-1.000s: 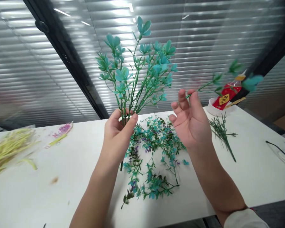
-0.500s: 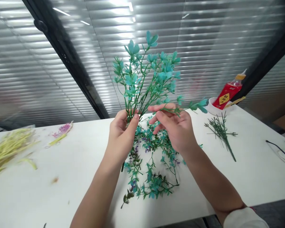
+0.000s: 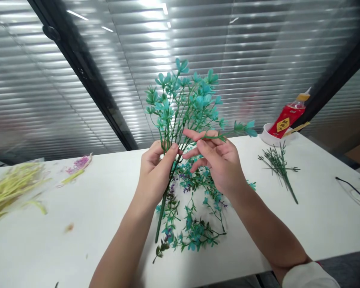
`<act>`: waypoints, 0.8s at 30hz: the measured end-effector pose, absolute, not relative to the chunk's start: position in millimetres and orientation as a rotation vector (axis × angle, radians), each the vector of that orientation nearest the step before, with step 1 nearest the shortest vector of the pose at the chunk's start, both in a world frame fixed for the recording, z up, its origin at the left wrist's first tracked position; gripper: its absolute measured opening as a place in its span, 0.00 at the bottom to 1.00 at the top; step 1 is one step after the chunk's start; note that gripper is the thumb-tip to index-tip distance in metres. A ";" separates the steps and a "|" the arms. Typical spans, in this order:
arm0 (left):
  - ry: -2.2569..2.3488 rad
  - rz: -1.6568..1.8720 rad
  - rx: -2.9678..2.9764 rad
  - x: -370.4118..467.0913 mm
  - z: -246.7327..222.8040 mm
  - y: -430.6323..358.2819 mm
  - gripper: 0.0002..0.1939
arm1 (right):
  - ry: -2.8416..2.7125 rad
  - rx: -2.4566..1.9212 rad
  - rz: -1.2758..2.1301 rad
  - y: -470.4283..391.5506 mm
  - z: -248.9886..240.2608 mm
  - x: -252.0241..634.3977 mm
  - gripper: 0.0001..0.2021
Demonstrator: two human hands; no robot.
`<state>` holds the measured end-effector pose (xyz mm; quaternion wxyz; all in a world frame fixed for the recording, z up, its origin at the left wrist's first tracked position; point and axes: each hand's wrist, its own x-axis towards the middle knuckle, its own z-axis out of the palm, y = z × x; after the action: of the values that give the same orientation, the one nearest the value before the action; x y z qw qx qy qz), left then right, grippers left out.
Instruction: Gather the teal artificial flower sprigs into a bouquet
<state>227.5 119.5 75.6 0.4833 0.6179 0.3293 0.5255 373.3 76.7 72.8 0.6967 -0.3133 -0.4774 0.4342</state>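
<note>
My left hand (image 3: pixel 154 172) is closed round the stems of a bunch of artificial flowers (image 3: pixel 198 100), turquoise-petalled and held upright. The bunch's thick green stalk slants down below that hand. Between the thumb and fingers of my right hand (image 3: pixel 222 160) lies a small flower sprig (image 3: pixel 241 128), its blossom pointing right. The right index and middle fingertips reach in against the bunch's stems, close to my left thumb. Under both hands, loose turquoise and purple sprigs (image 3: pixel 198 234) lie scattered on the white table (image 3: pixel 108 240).
Bare green stems (image 3: pixel 280 168) lie on the right, near a white bowl (image 3: pixel 268 138) with a red bottle (image 3: pixel 288 120) leaning in it. Black-framed glasses (image 3: pixel 354 190) are at the right edge. Yellow strands (image 3: pixel 15 184) and a purple flower piece (image 3: pixel 79 164) lie left. Blinds (image 3: pixel 258 48) stand behind.
The bunch has dropped lower in my left hand, and more of its stalk shows beneath. My right hand, still pinching the sprig, has shifted slightly left so its fingertips reach the stems.
</note>
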 end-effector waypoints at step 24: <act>0.779 1.270 1.595 229.1 78.0 121.0 0.06 | -0.879 -0.637 1.127 86.7 71.0 375.9 0.10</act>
<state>229.1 121.0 78.0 0.4613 0.6483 0.3167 0.5163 375.9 86.7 71.0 0.7093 -0.2871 -0.3959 0.5077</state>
